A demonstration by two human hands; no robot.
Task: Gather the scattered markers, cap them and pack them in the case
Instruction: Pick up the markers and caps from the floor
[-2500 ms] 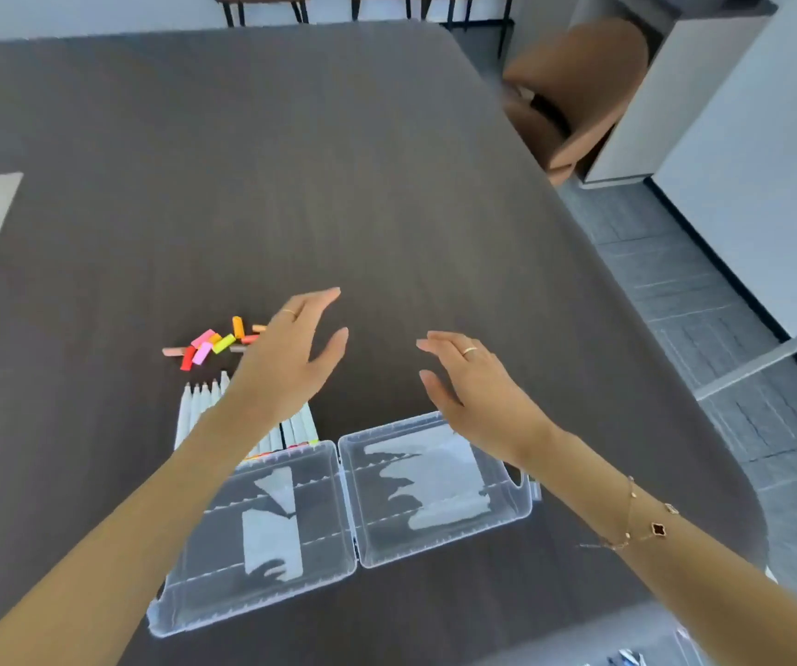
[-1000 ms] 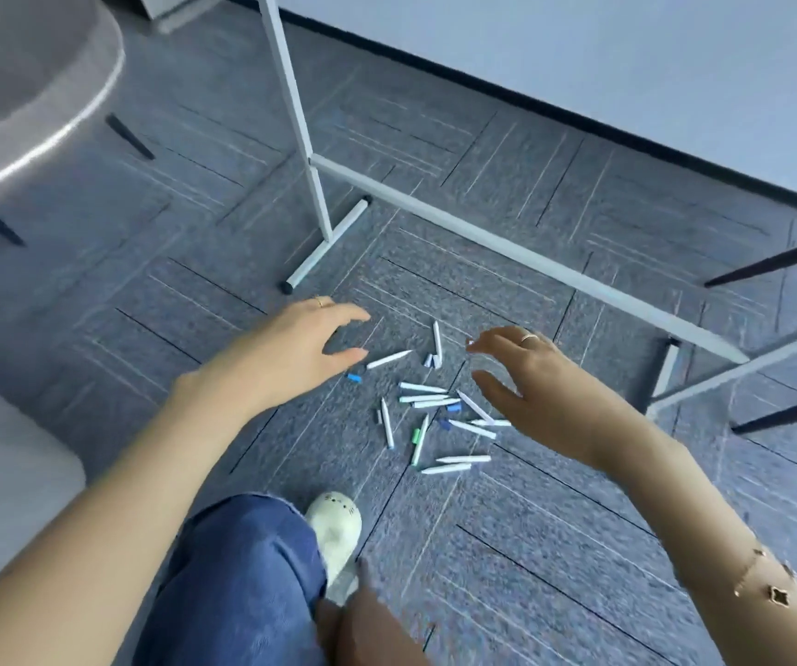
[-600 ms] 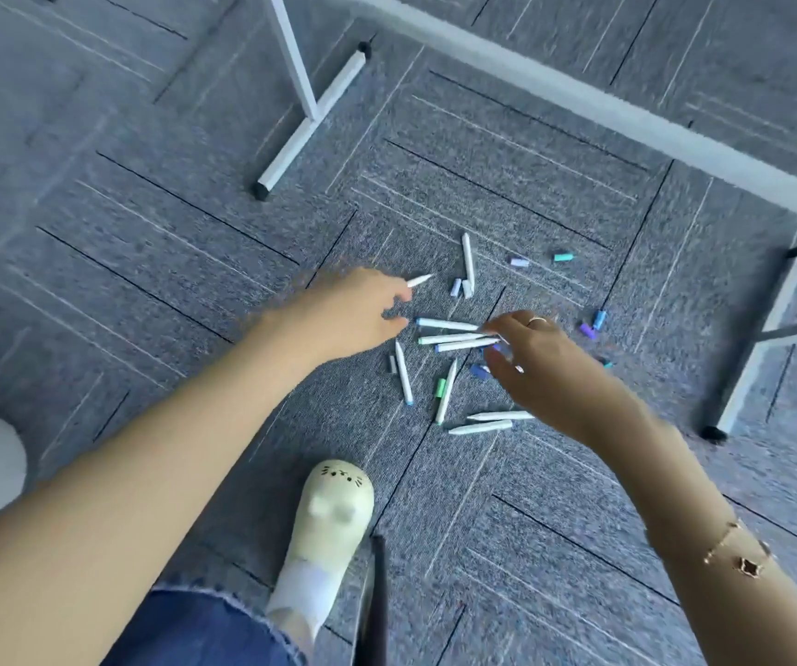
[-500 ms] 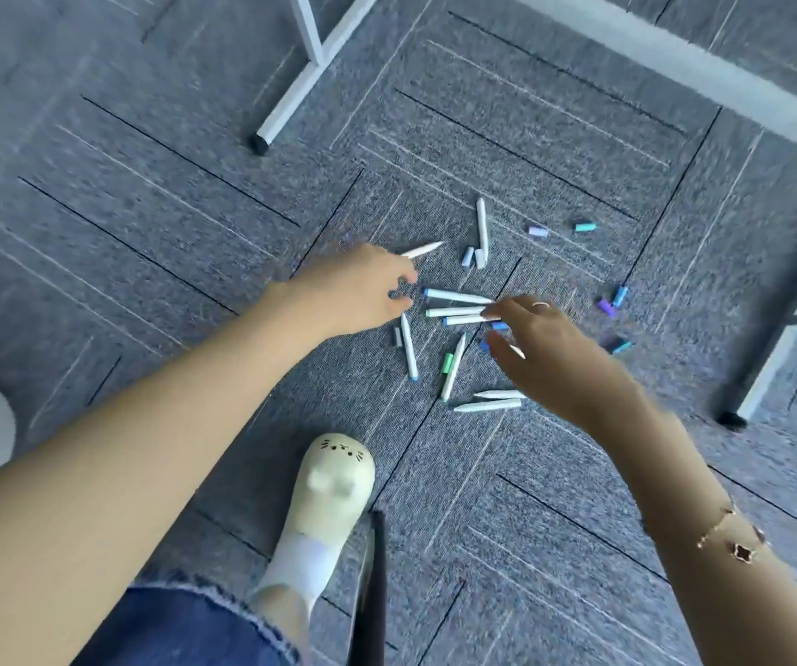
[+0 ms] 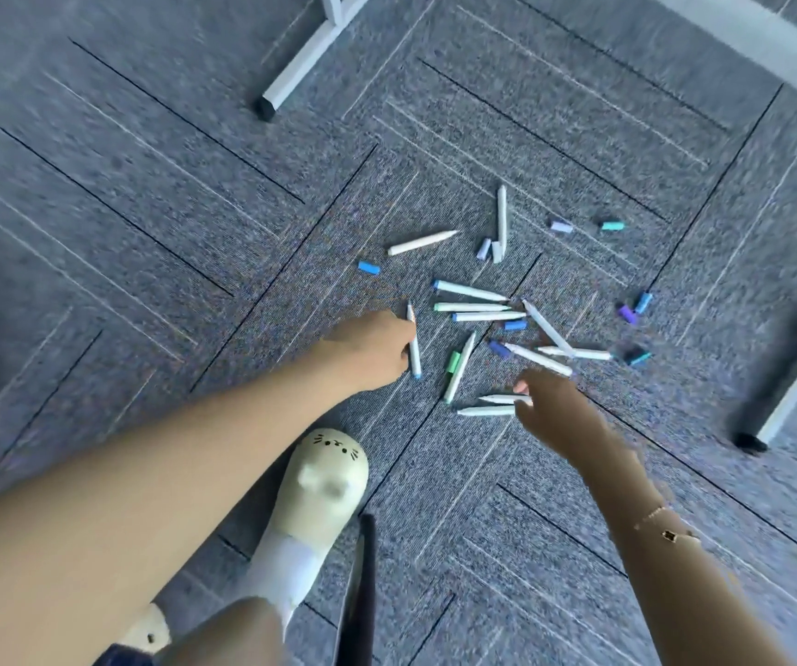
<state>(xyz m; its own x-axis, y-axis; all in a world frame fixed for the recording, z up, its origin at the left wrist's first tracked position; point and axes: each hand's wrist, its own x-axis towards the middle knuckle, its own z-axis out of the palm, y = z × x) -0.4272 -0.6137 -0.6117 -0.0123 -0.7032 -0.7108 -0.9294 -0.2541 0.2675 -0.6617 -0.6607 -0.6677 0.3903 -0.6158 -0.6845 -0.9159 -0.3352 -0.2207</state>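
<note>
Both hands dropped lower: left hand (image 5: 377,350) pinching a blue-tipped marker (image 5: 414,346); right hand (image 5: 548,401) closing on two markers (image 5: 492,405), grip unclear. Light, stiff, roll-prone; grab mid-barrel.

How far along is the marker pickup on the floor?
Barely started. Nothing looks capped or packed, and no case is in view. In hand: the left hand closes on one white marker; the right hand reaches two more. Left: the other markers and loose caps scattered on the carpet.
</note>
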